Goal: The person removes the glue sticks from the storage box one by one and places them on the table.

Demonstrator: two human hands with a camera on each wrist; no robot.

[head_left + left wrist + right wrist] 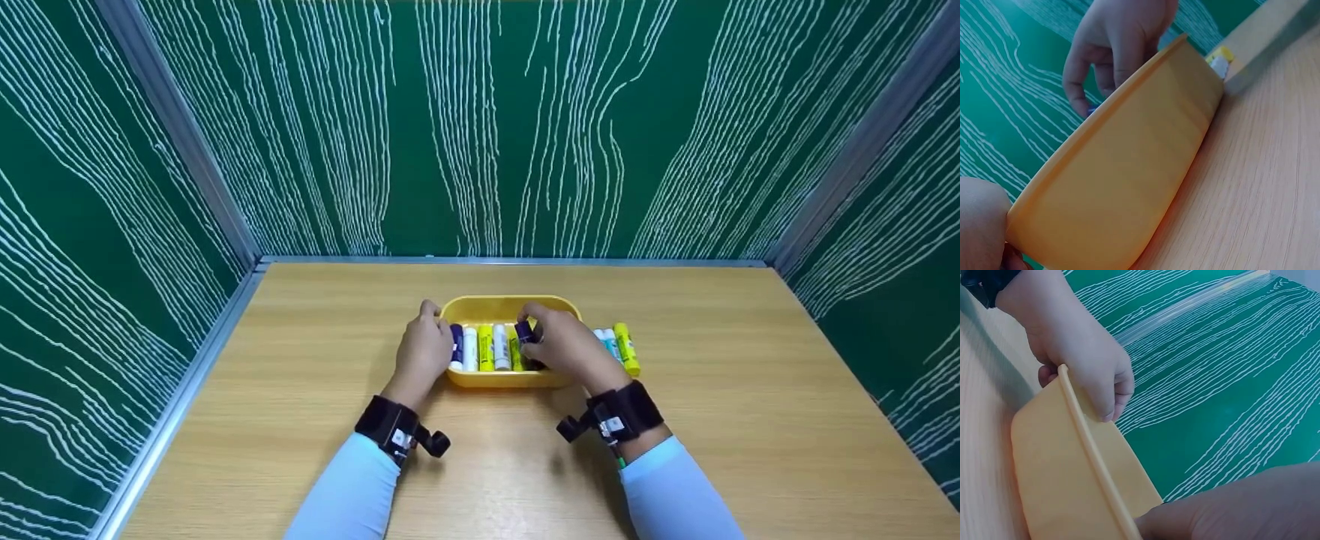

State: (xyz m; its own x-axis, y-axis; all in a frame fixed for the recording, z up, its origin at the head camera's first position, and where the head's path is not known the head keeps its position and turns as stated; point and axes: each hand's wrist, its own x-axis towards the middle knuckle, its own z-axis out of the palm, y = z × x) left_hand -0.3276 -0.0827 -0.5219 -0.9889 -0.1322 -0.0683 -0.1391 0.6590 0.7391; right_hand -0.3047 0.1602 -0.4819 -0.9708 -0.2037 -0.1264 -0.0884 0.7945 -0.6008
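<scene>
A yellow plastic tub [510,380] holds a row of glue sticks lying side by side, among them a purple and white one [456,346], a white one [470,349] and a yellow one [486,348]. My left hand [426,346] grips the tub's left end, thumb inside the rim and fingers outside, as the right wrist view shows. Over the right part of the tub, my right hand [568,343] pinches a dark purple glue stick [524,331] between thumb and fingers. The hand hides the tub's right end and part of that stick.
Just right of the tub, a yellow glue stick [627,349] and white and teal ones [607,343] lie on the wooden table [495,480]. Green panels [409,172] with white wavy lines stand behind and at both sides. A metal rail [517,261] runs along the back edge.
</scene>
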